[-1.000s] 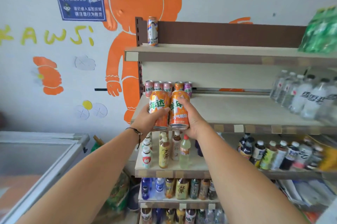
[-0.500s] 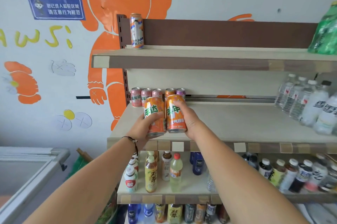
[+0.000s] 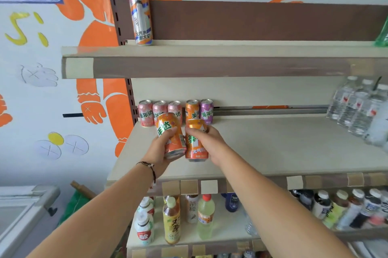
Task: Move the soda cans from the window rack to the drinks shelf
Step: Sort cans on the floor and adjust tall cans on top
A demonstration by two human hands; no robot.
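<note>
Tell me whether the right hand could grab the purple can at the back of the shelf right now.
Probably not as things stand: the right hand already grips an orange can. The path to the purple can looks clear, though.

Single head-worn wide-angle view, facing forward and slightly downward at a drinks shelf [image 3: 273,144] seen from close range, within arm's reach. Both forearms enter from 6 o'clock and converge near frame centre, where the left hand [image 3: 159,148] and right hand [image 3: 212,142] meet. The top shelf board [image 3: 210,66] spans from 9 to 3 o'clock above centre; a painted wall [image 3: 42,89] fills 9 to 11 o'clock; lower bottle shelves [image 3: 220,234] lie at 5 to 6 o'clock. Wide-angle bending shows at the edges.
</note>
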